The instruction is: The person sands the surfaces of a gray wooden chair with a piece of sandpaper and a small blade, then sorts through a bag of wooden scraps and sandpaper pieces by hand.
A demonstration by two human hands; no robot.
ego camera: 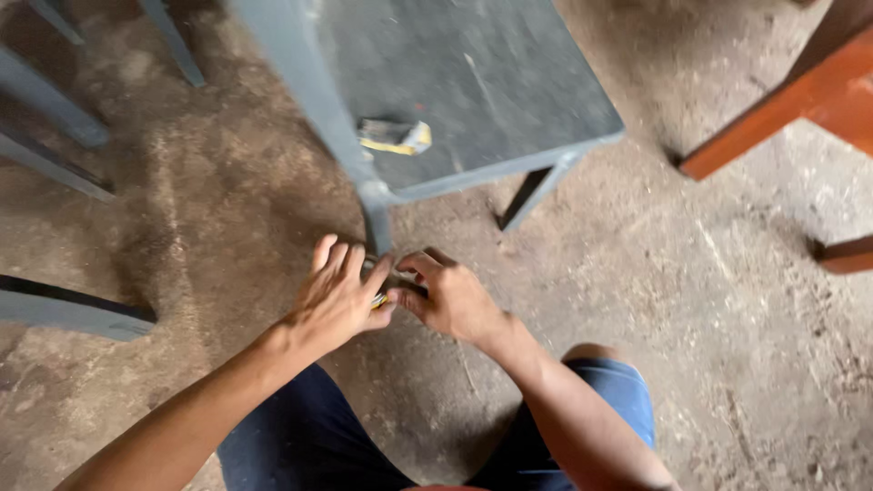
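A: Entry. Head view, looking down past the knees in blue trousers. Both hands meet at the foot of the grey-painted wooden table's near corner leg, just above the dusty concrete floor.

B: Finger state?

A: Left hand: fingers spread and lightly curled, thumb pressed inward toward the leg. A small yellow-edged scrap, probably sandpaper, peeks out between the two hands; which hand actually pinches it I cannot tell. Right hand: fingers bent, tips closed in against the same spot at the leg's base.

B: Anything else nearby?

A: A folded worn piece of yellow-backed abrasive paper lies on the grey tabletop, near its edge above that leg. Reddish-brown wooden furniture stands to the right, well apart; grey furniture legs to the left.

B: Step in hand?

A: Judged: working the lowest part of the leg by hand, likely rubbing it down. Any further stroke would call for a firm pinch on the scrap and steady pressure along the leg, with the other hand bracing.
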